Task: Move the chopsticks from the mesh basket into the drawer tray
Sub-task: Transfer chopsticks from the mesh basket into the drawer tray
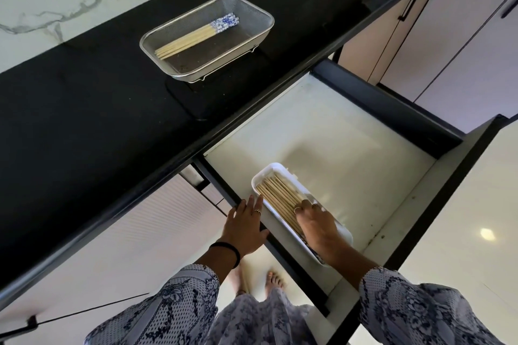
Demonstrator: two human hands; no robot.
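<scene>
A steel mesh basket (pixel 252 12) stands on the black counter. Several bamboo chopsticks with blue-and-white ends (pixel 196 36) lie in it. Below, in the pulled-out drawer (pixel 350 131), a white tray (pixel 259 179) holds a row of plain-looking chopsticks (pixel 280 194). My right hand (pixel 315 225) lies flat over the near half of that tray, fingertips resting on the chopsticks, covering their ends. My left hand (pixel 245 228) rests open on the drawer's dark left rim, fingers spread, beside the tray but not touching it.
The black counter (pixel 84 109) runs diagonally, with a marble wall behind it. Pale cabinet doors with black handles (pixel 407 5) are at the upper right. The drawer's front panel (pixel 437 185) juts toward me. My bare feet (pixel 276 279) stand on the glossy floor.
</scene>
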